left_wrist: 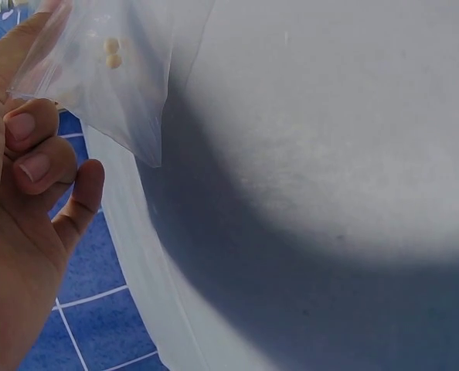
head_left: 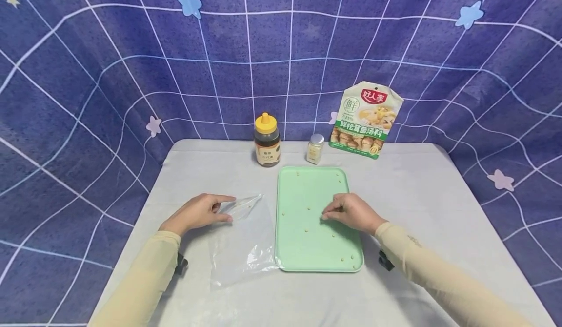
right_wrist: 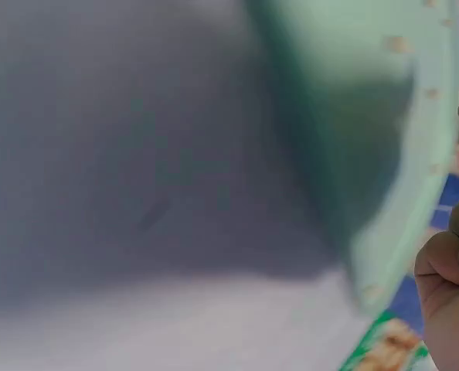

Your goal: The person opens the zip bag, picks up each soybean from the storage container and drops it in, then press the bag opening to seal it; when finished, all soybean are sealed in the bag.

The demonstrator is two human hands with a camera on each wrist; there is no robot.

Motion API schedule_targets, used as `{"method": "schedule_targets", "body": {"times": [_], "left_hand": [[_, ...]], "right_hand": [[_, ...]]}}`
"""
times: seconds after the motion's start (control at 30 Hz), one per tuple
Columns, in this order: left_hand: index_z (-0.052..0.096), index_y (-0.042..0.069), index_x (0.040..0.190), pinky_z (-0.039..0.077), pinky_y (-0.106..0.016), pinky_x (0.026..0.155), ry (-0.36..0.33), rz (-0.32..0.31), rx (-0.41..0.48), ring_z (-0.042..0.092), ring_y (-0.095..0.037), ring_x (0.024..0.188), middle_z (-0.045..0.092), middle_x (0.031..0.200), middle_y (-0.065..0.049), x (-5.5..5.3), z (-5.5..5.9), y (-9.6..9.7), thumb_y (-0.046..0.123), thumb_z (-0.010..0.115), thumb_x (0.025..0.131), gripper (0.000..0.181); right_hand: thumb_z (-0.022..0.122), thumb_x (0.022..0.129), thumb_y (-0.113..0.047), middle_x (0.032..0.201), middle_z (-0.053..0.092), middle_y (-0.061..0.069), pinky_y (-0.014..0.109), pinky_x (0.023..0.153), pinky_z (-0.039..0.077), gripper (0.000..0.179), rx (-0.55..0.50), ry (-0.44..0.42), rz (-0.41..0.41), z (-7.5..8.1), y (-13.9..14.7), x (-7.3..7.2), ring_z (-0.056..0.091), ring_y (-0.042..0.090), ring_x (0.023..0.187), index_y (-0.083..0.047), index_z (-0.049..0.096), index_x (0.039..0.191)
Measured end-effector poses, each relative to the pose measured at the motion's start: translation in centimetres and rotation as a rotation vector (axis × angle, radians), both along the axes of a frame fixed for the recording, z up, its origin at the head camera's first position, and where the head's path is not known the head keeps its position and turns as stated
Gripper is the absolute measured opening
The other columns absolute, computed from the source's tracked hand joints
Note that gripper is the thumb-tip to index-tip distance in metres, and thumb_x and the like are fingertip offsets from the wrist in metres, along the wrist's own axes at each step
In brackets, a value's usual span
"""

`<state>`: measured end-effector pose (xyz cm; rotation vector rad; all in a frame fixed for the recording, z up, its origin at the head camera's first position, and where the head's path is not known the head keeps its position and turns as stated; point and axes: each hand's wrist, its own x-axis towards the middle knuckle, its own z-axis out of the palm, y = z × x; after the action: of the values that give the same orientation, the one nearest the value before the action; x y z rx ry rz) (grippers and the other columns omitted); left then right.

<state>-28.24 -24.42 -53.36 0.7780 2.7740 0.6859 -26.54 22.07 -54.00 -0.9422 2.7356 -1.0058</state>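
at head view's five o'clock, lift likely stiff green tray (head_left: 316, 253) by rim. at its nine, pinch likely slippery bag (head_left: 242, 249) by mouth, touching left hand (head_left: 199, 213), thumb and forefinger spread. with right hand (head_left: 351, 212) bunched, cannot tell if holding, pick likely light pellets (head_left: 306, 231) singly.

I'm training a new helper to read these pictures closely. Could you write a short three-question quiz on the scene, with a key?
1. Fill in: the person's ___ hand touches the clear bag.
2. True or false: nothing lies on the green tray.
3. What stands between the yellow-capped bottle and the packet? (a) the clear bag (b) the small jar (c) the green tray

Key:
1. Left; the left hand is at the clear bag, while the right hand is over the green tray.
2. False; small pale pieces lie scattered on it.
3. b
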Motion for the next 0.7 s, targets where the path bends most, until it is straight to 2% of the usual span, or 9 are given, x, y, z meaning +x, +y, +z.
{"method": "schedule_targets", "body": {"times": [0.13, 0.27, 0.37, 0.47, 0.7], "left_hand": [[0.068, 0.017, 0.135, 0.036, -0.03, 0.058, 0.003, 0.0, 0.002, 0.035, -0.004, 0.057, 0.04, 0.064, 0.013, -0.1, 0.2, 0.2, 0.045, 0.082, 0.084, 0.06], [0.068, 0.017, 0.135, 0.037, -0.029, 0.057, 0.001, 0.003, -0.006, 0.036, -0.004, 0.056, 0.041, 0.064, 0.013, -0.1, 0.1, 0.0, 0.047, 0.082, 0.084, 0.06], [0.068, 0.018, 0.135, 0.036, -0.029, 0.055, 0.003, 0.009, -0.009, 0.036, -0.005, 0.055, 0.043, 0.064, 0.012, -0.2, -0.1, -0.1, 0.048, 0.082, 0.084, 0.06], [0.068, 0.018, 0.135, 0.035, -0.029, 0.054, 0.005, 0.013, -0.004, 0.036, -0.005, 0.054, 0.044, 0.064, 0.011, -0.2, 0.0, 0.0, 0.046, 0.082, 0.084, 0.06], [0.068, 0.018, 0.134, 0.035, -0.029, 0.052, 0.002, 0.002, 0.015, 0.037, -0.005, 0.054, 0.045, 0.064, 0.011, -0.3, 0.1, -0.1, 0.046, 0.083, 0.084, 0.06]], "right_hand": [[0.081, 0.089, -0.021, 0.079, 0.061, -0.015, 0.028, 0.063, 0.047, 0.011, -0.012, 0.057, 0.059, 2.7, -3.9, -1.3, 0.053, 0.007, 0.068, -0.014, 0.082, 0.098], [0.08, 0.09, -0.025, 0.081, 0.061, -0.015, 0.026, 0.067, 0.046, 0.013, -0.008, 0.133, 0.152, 4.6, -9.3, -2.4, 0.052, 0.005, 0.07, -0.015, 0.082, 0.098], [0.08, 0.09, -0.029, 0.078, 0.058, -0.014, 0.025, 0.066, 0.044, 0.015, 0.003, 0.182, 0.199, 5.3, -13.4, -3.1, 0.051, 0.004, 0.068, -0.017, 0.083, 0.099], [0.081, 0.089, -0.032, 0.076, 0.056, -0.014, 0.024, 0.063, 0.044, 0.015, 0.017, 0.185, 0.206, 5.7, -16.6, -3.6, 0.051, 0.003, 0.066, -0.021, 0.083, 0.099], [0.08, 0.091, -0.028, 0.079, 0.058, -0.014, 0.021, 0.062, 0.045, 0.014, -0.021, 0.131, 0.197, 5.8, -20.0, -4.4, 0.054, 0.003, 0.068, -0.019, 0.083, 0.1]]}}
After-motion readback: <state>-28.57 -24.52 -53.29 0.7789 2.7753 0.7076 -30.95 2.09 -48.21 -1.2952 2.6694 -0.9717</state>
